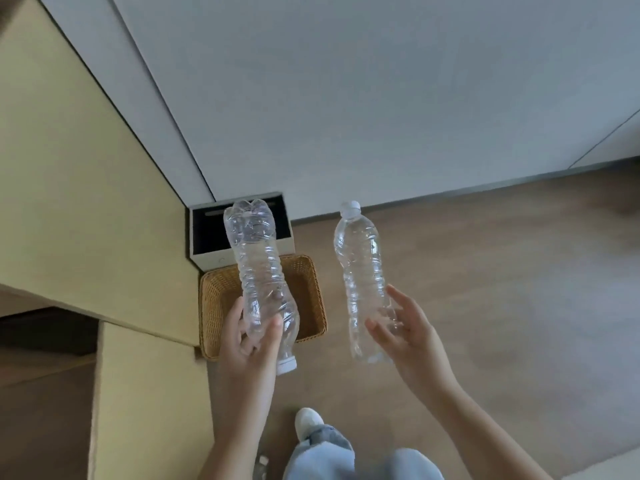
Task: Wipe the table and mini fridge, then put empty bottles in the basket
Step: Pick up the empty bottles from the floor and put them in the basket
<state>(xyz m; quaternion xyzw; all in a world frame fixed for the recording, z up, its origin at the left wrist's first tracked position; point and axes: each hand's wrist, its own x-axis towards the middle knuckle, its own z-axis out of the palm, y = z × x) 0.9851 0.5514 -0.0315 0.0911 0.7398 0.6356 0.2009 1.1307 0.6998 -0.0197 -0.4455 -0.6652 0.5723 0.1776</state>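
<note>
My left hand (251, 336) grips a clear empty plastic bottle (256, 268) near its neck, white cap pointing down toward me and base pointing away. It hangs over the brown wicker basket (311, 271) on the floor. My right hand (403, 327) holds a second clear empty bottle (360, 271) by its lower half, white cap pointing away, over the wooden floor to the right of the basket. The basket's visible inside holds nothing.
A beige table (86, 188) fills the left side, its corner next to the basket. A small beige box with a dark open top (207, 233) stands behind the basket against the grey wall (381, 91). My shoe (308, 422) and jeans are below.
</note>
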